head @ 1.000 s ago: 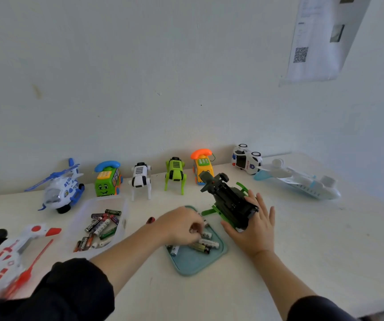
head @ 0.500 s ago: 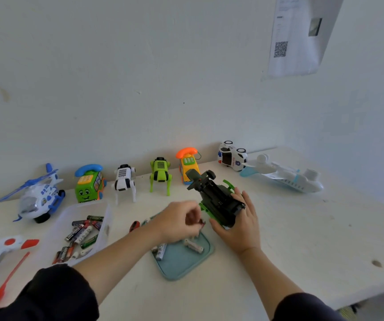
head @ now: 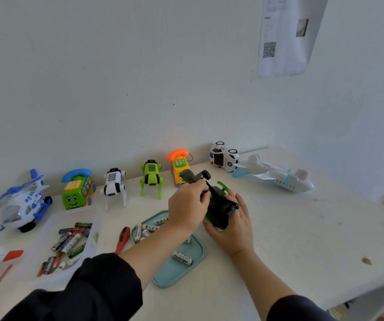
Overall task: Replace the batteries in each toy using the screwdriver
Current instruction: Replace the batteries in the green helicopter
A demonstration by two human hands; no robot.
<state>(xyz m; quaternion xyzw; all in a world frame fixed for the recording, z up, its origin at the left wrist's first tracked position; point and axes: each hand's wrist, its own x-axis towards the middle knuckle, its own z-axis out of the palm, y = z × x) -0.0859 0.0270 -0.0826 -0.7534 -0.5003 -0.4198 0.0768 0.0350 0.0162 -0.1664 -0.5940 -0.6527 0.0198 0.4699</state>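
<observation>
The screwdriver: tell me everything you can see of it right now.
The screwdriver lies flat on the white table, between the clear battery bin and the teal tray. Only its red and black handle shows, looking like plastic or rubber; the left forearm hides its near end, so the shaft and tip cannot be seen. Neither hand holds it. Whether it touches the tray's rim is unclear.

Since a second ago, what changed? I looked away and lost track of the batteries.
The left hand rose from the batteries on the teal tray to the black toy, pinching something small, likely a battery, against it. The right hand still holds that toy. The screwdriver, the clear bin and the toy row look unmoved.
</observation>
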